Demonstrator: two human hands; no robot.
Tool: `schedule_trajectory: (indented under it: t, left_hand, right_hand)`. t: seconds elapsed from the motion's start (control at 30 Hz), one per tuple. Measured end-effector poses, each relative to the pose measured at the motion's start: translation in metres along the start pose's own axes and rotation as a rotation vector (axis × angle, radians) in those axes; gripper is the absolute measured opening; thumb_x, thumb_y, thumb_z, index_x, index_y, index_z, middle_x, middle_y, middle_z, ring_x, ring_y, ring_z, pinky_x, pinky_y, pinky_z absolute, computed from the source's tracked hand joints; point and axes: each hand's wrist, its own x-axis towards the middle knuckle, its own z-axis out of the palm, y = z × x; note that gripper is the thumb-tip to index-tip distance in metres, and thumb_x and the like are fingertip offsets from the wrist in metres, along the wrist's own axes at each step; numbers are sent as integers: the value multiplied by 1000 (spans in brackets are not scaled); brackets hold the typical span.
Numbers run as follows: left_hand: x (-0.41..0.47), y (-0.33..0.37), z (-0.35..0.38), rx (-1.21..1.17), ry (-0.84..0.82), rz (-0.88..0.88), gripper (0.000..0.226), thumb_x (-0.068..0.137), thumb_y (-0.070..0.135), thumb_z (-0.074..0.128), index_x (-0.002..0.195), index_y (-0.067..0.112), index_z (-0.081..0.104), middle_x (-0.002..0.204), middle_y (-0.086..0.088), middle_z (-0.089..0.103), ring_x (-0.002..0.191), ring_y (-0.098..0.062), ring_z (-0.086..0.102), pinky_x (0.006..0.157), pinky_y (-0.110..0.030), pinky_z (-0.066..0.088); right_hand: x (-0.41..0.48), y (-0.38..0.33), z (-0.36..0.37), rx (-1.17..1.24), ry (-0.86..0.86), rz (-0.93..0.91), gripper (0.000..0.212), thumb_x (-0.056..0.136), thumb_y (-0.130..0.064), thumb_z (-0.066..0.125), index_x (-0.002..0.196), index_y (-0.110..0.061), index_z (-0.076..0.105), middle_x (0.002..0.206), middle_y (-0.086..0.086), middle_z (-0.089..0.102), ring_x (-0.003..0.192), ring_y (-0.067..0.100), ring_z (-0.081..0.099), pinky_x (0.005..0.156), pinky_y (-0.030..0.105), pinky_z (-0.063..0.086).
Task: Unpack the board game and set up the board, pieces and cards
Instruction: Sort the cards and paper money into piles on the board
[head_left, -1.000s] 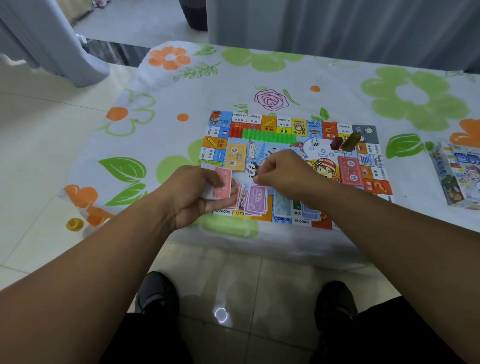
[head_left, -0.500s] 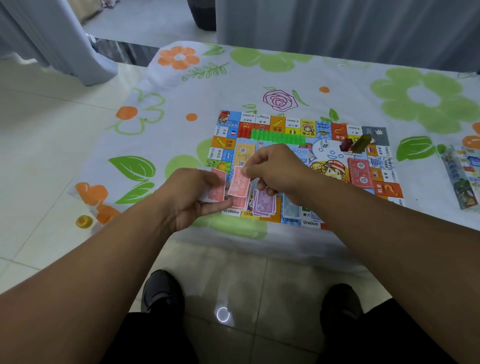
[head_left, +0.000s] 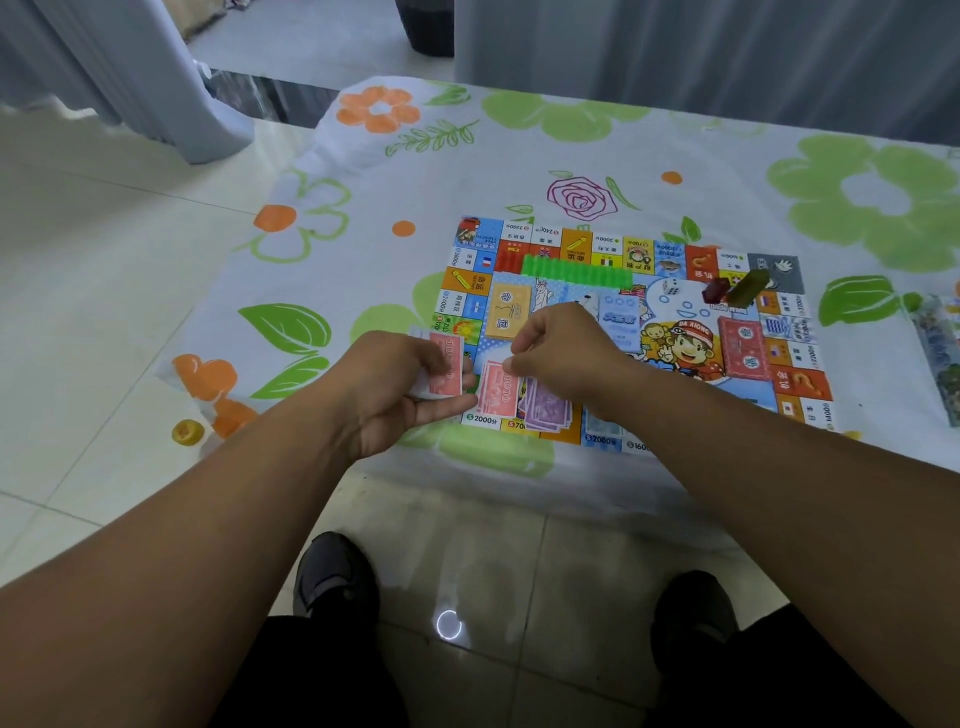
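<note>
Just then, the red note (head_left: 498, 388) lay on the near edge of the board (head_left: 571, 243), just beside the purple notes (head_left: 548, 411). It was thin paper, so I think it would be very light and floppy. It could bend, slide or blow away, and two notes could stick together. The best place to hold it looked like one edge, pinched softly with a thumb and a finger.

The right hand (head_left: 563, 349) did just that. Its fingers were curled in, and the tips pinched the far edge of the red note. I could not tell if the note lay flat or was a bit lifted.

The left hand (head_left: 397, 387) was closed round a small stack of notes (head_left: 445, 364) with a red one on top. It sat at the board's near left corner, close to the right hand but not touching it.

Some blue notes (head_left: 602, 430) lay along the near edge too, partly hidden by the right arm. Farther back, a row of green houses (head_left: 576, 270) stood on the board. An orange card pile (head_left: 508, 312) and a red card pile (head_left: 743, 347) lay in the middle. A white die (head_left: 671, 287) and two dark pieces (head_left: 748, 285) sat near the far right corner. The game box (head_left: 935, 338) lay well apart on the flowery cloth (head_left: 519, 156).
</note>
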Motion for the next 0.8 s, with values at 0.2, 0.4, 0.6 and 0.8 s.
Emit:
schedule_trajectory:
  t: [0.2, 0.4, 0.6, 0.8]
  left_hand:
    - [0, -2, 2, 28, -15, 23, 27, 90, -17, 52, 113, -7, 62, 109, -22, 71, 86, -30, 73, 64, -39, 63]
    - [2, -3, 2, 68, -49, 26, 27, 88, -17, 58, 110, -4, 67, 106, -19, 74, 79, -26, 76, 64, -35, 62]
    - [1, -4, 2, 82, -52, 23, 23, 87, -16, 60, 105, -3, 68, 101, -18, 75, 80, -27, 76, 63, -34, 63]
    - [5, -1, -1, 94, 104, 74, 17, 90, -14, 57, 100, -2, 64, 97, -17, 75, 81, -26, 75, 66, -38, 62]
  right_hand:
    - [-7, -11, -2, 119, -65, -50, 17, 94, -19, 70, 95, -2, 68, 84, 3, 66, 57, 7, 54, 48, 22, 43]
    - [-11, -16, -1, 220, -145, -86, 13, 93, -19, 72, 97, -7, 68, 74, 3, 68, 52, 14, 54, 43, 24, 39]
    - [-10, -16, -5, 261, -161, -57, 6, 90, -8, 72, 95, -4, 70, 62, -2, 65, 49, 11, 53, 41, 24, 39]
    - [-6, -12, -11, 274, -103, 33, 12, 89, -6, 72, 98, 1, 68, 75, 9, 67, 50, 12, 54, 43, 25, 40]
